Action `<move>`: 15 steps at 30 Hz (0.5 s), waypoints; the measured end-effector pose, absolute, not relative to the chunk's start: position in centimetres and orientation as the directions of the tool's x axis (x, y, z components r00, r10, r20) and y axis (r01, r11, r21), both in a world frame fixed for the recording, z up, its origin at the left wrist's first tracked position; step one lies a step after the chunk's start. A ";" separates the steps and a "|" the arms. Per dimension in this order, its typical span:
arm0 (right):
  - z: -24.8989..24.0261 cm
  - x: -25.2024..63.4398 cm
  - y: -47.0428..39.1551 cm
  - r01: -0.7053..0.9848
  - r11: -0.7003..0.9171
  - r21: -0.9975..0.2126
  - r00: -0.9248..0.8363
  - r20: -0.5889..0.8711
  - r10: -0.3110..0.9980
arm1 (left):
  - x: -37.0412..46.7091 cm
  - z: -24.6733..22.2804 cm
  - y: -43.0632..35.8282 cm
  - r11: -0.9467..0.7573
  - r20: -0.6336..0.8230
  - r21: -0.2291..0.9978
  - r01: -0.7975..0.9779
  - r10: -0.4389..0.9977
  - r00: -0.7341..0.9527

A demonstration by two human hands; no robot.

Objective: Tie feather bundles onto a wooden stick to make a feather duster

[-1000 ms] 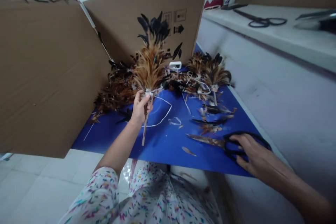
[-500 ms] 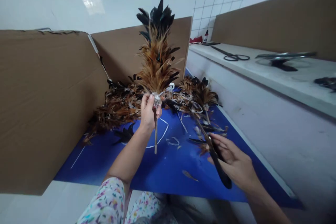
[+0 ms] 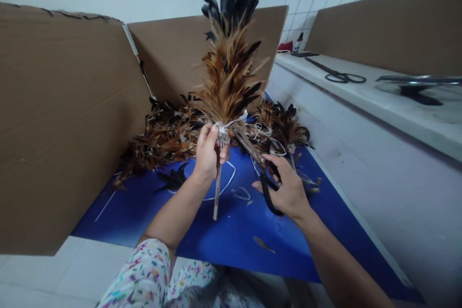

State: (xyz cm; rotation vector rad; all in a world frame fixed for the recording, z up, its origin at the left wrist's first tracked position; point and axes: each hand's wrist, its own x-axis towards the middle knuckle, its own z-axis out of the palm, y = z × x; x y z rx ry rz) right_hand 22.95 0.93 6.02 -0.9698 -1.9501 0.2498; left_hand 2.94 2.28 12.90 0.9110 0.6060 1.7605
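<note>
My left hand [image 3: 208,156] is closed round the stick of a feather duster [image 3: 228,70], just under its white tie [image 3: 223,130]. The duster stands upright, with brown feathers below and black ones at the top. In my right hand [image 3: 287,186] is a pair of black-handled scissors [image 3: 249,147]. Their blades point up and left, with the tips close beside the tie. Whether the tips touch the string is too small to tell.
Brown and black feathers [image 3: 162,137] lie across the back of the blue table [image 3: 231,240]. Cardboard panels [image 3: 65,130] stand left and behind. On the right, a white ledge [image 3: 390,106] holds another pair of scissors [image 3: 344,77] and a small bottle [image 3: 299,42].
My right hand has brought the scissors up and left to the tied part of the duster. My left hand keeps its hold. The view has shifted slightly.
</note>
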 end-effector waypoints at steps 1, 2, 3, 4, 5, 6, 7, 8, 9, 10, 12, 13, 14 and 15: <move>6.0 22.9 1.0 0.537 0.682 -0.497 -0.277 0.660 0.699 | 3.1 12.9 2.2 -0.341 0.284 0.760 -0.553 0.940 -0.191; 6.0 22.8 1.0 0.541 0.693 -0.477 -0.278 0.676 0.682 | 3.2 12.9 2.1 -0.327 0.270 0.767 -0.553 0.945 -0.184; 5.9 22.8 1.0 0.542 0.706 -0.456 -0.279 0.694 0.663 | 3.3 12.9 2.0 -0.312 0.258 0.773 -0.553 0.950 -0.176; 5.9 22.8 1.0 0.543 0.719 -0.433 -0.283 0.712 0.643 | 3.4 12.9 2.0 -0.299 0.249 0.777 -0.554 0.954 -0.167; 5.8 22.9 0.9 0.545 0.731 -0.410 -0.287 0.729 0.622 | 3.4 12.9 1.9 -0.289 0.242 0.778 -0.557 0.957 -0.159; 5.8 23.0 0.9 0.549 0.738 -0.391 -0.290 0.740 0.607 | 3.5 12.9 1.9 -0.281 0.236 0.778 -0.561 0.960 -0.153; 5.8 23.1 0.9 0.554 0.741 -0.379 -0.292 0.746 0.599 | 3.5 12.9 1.9 -0.274 0.231 0.778 -0.566 0.962 -0.148; 5.7 23.2 0.9 0.559 0.741 -0.372 -0.292 0.748 0.596 | 3.6 12.9 1.9 -0.268 0.225 0.776 -0.570 0.963 -0.146; 5.7 23.3 0.9 0.564 0.738 -0.372 -0.291 0.747 0.598 | 3.6 12.8 1.9 -0.263 0.219 0.775 -0.575 0.965 -0.146; 5.6 23.4 0.9 0.568 0.732 -0.375 -0.288 0.743 0.604 | 3.7 12.8 1.8 -0.258 0.213 0.774 -0.578 0.966 -0.145; 5.5 23.6 0.9 0.574 0.724 -0.382 -0.286 0.735 0.615 | 3.8 12.8 1.8 -0.247 0.205 0.778 -0.578 0.969 -0.138; 5.4 23.7 0.9 0.577 0.721 -0.383 -0.285 0.733 0.617 | 3.9 12.8 1.8 -0.244 0.204 0.780 -0.576 0.970 -0.134; 5.4 23.7 0.9 0.579 0.719 -0.384 -0.285 0.731 0.620 | 3.9 12.8 1.8 -0.240 0.202 0.783 -0.573 0.971 -0.130; 5.4 23.8 0.9 0.581 0.717 -0.385 -0.284 0.730 0.622 | 4.0 12.8 1.8 -0.237 0.202 0.786 -0.571 0.971 -0.126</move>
